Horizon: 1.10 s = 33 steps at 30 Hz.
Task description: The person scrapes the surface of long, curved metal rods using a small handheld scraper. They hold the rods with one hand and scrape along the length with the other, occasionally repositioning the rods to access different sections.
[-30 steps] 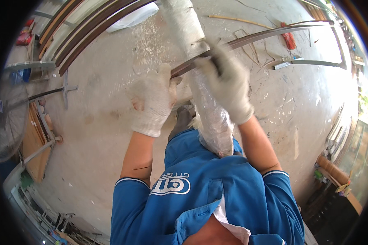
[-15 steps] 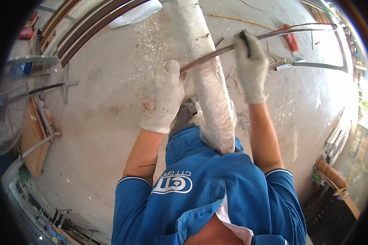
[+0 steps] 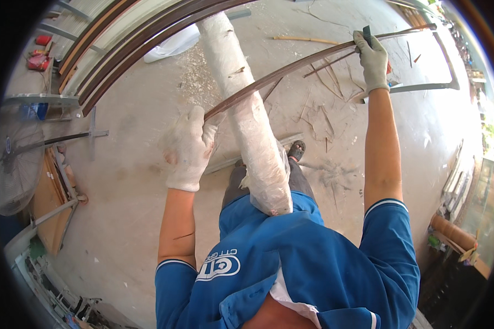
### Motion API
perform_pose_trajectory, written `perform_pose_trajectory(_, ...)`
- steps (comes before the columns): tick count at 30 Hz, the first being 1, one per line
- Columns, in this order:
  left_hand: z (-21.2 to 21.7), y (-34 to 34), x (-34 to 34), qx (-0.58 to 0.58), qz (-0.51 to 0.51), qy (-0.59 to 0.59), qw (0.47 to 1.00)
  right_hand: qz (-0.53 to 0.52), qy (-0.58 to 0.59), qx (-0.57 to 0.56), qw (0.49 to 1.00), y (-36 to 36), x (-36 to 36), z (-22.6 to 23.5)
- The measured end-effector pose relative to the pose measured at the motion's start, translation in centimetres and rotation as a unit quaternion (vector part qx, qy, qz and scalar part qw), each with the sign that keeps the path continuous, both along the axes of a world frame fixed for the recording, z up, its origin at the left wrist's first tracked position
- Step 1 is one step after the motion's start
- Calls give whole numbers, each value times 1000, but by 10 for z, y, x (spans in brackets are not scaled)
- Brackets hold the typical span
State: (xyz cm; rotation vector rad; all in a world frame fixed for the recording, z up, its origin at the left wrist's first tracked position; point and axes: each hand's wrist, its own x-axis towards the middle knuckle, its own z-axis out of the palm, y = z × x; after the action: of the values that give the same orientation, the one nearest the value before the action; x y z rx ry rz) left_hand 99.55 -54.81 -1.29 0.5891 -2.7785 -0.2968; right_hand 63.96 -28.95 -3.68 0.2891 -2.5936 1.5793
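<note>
- Two gloved hands of yours show in the head view, and each one holds the same long, thin, dark strip (image 3: 291, 70).
- Your left hand (image 3: 187, 147) is low and near your body. Its fingers are curled tight around the near end of the strip.
- Your right hand (image 3: 372, 59) is far out, with your arm stretched straight. Its fingers are closed over the strip near its far end, and a small dark tool (image 3: 366, 34) pokes up from that fist.
- The strip runs from your left hand up and across to your right hand. It lies over a fat white wrapped roll (image 3: 252, 131), touching its top. I think the roll props the strip up, so it bends in a soft curve.
- The roll leans against your front, just above your blue shirt (image 3: 313, 257), and its far end points away over the floor (image 3: 132, 181). That seems to keep it steady.
- Thin wood slivers (image 3: 318, 112) lie on the floor by the roll.
- Long curved dark strips (image 3: 142, 41) lie at the top left.
- A round fan (image 3: 17, 167) stands at the left edge.
- Two small red packs (image 3: 38, 52) sit at the top left. A brown tube (image 3: 450, 231) lies at the right.
</note>
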Motion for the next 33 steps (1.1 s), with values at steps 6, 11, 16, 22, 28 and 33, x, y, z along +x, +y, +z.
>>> perform_pose_trajectory(6, 36, 14, -21, -177, -38, -8, 983, 2, 60, 17, 998, -1, 0, -1)
perform_pose_trajectory(11, 28, 58, -110, -123, -101, -32, 987, 21, 62, -27, 997, 11, 17, -6)
perform_pose_trajectory(16, 6, 83, -140, -121, -37, -175, 976, 114, -23, -148, 982, 77, -34, -1)
perform_pose_trajectory(22, -14, 88, -125, -216, -8, -155, 964, -49, 114, 31, 992, 207, -209, -1)
perform_pose_trajectory(28, -18, 94, -123, -260, 7, -144, 955, -124, 135, 296, 937, 266, -336, 3)
perform_pose_trajectory(33, -23, 88, -121, -243, -3, -116, 963, -133, 121, 369, 912, 275, -380, -6)
